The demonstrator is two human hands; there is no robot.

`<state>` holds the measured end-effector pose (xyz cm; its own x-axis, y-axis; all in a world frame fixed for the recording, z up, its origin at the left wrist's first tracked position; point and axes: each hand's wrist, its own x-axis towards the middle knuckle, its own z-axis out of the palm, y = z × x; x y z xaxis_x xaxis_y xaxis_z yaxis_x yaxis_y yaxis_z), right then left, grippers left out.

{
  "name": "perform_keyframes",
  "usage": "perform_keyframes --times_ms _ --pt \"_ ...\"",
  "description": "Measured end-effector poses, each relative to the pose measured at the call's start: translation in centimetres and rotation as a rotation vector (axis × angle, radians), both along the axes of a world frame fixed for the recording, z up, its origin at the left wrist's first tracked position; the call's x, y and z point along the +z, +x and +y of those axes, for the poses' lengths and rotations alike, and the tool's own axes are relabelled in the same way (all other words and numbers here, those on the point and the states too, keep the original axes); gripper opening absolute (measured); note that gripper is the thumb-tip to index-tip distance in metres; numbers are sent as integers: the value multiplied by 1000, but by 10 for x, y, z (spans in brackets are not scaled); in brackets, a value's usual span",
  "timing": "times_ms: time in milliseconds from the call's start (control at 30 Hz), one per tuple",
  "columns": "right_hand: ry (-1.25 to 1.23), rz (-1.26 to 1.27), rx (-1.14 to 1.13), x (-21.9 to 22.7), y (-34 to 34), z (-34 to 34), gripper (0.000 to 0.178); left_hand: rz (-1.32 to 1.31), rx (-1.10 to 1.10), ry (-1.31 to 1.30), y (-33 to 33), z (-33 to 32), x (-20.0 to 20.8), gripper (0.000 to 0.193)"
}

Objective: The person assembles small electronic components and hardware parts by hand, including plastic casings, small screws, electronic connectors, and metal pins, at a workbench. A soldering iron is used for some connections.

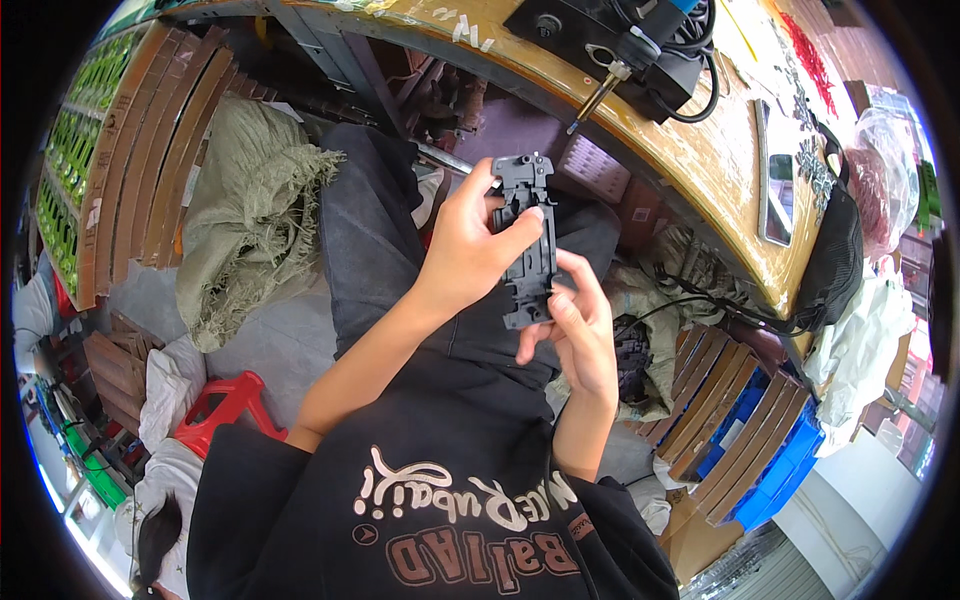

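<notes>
Over my lap I hold a long black moulded plastic part (536,262) with recesses and clips along it; its exact kind I cannot tell. My left hand (470,240) is closed round its upper half, thumb pressed on the face. Around the lower end, the fingers and thumb of my right hand (585,325) are closed on the edge. Beyond the part, a soldering iron (600,98) points down over the edge of the wooden workbench (420,14).
Stacked brown trays (160,150) and a woven sack (255,200) stand at left, with a red stool (235,410) nearer. On the bench lie a phone (777,200) and small dark parts (815,165). Blue crates (780,470) and more trays sit at right.
</notes>
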<state>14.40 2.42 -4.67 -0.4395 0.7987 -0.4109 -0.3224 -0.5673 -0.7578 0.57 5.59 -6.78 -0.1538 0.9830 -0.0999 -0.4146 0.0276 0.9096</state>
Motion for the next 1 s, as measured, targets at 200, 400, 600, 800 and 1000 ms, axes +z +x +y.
perform_keyframes --times_ms 200,400,600,800,1000 --pt "-24 -93 -141 6 -20 6 20 144 21 26 8 12 -3 21" --pt "17 -210 -224 2 -29 14 14 154 -41 -71 5 17 2 25" --pt "29 -196 -279 11 -32 15 15 207 34 34 9 24 3 22" --pt "57 -179 -251 11 -31 15 15 199 31 42 6 25 9 22" --pt "61 -195 -287 12 -33 14 17 176 11 25 6 24 13 22"
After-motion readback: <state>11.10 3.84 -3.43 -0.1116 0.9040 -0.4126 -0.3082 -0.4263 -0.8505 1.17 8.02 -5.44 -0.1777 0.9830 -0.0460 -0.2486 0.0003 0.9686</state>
